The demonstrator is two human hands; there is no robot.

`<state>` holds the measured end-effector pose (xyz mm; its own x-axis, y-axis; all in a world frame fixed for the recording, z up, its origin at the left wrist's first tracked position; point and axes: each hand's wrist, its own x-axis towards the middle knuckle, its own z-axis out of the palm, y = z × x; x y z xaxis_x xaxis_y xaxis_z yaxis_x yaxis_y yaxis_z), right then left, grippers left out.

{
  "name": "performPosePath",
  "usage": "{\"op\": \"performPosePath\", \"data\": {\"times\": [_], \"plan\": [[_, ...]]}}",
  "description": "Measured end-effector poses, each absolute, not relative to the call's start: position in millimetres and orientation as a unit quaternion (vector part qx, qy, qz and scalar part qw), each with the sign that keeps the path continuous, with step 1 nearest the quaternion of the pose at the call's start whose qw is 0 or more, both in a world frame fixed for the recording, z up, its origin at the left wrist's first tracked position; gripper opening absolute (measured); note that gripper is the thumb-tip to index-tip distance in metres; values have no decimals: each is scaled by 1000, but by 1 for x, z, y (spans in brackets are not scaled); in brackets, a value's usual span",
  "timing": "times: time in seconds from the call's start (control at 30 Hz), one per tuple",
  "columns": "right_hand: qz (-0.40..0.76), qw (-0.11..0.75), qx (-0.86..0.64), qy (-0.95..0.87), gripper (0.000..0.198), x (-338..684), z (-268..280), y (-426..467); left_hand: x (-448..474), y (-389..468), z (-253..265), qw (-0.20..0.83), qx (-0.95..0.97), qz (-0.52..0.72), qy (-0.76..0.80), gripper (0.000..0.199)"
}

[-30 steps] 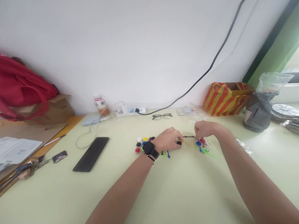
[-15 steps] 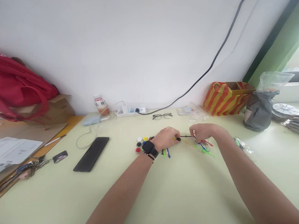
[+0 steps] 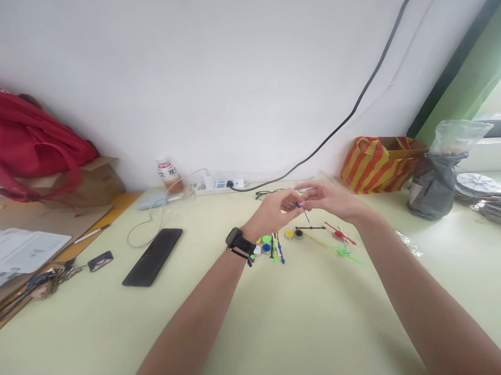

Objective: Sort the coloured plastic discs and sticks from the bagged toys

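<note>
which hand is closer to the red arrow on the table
Right. The right hand is just above the red arrow in the picture, not touching it; the left hand is farther off, up and to its left.

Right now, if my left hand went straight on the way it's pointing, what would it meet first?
Most likely your right hand, just ahead of your left hand, around the small blue stick; depth leaves it unclear whether the hands touch.

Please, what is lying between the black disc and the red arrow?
A black arrow and a thin yellow stick, seen in the head view.
</note>
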<state>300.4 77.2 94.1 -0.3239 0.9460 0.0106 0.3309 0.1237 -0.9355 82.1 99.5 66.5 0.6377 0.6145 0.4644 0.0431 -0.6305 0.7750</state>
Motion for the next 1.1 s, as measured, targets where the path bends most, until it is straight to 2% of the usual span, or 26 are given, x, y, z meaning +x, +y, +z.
{"op": "performPosePath", "data": {"times": [0.13,0.33,0.5,0.8,0.97,1.1], "plan": [[459,305,-469,-690,25,293,93,75,81,101,66,340,828,386,225,14],[440,257,-470,-721,14,285,91,74,78,99,71,301,855,341,249,5],[422,190,-490,-739,13,283,92,72,80,97,69,325,864,305,235,8],[486,213,-453,-716,11,285,94,71,77,97,73,306,878,290,227,8],[434,161,-442,-768,5,283,92,71,82,93,69,300,882,261,252,10],[357,146,-534,-753,9,289,86,76,86,89,64,276,890,237,274,13]]}}
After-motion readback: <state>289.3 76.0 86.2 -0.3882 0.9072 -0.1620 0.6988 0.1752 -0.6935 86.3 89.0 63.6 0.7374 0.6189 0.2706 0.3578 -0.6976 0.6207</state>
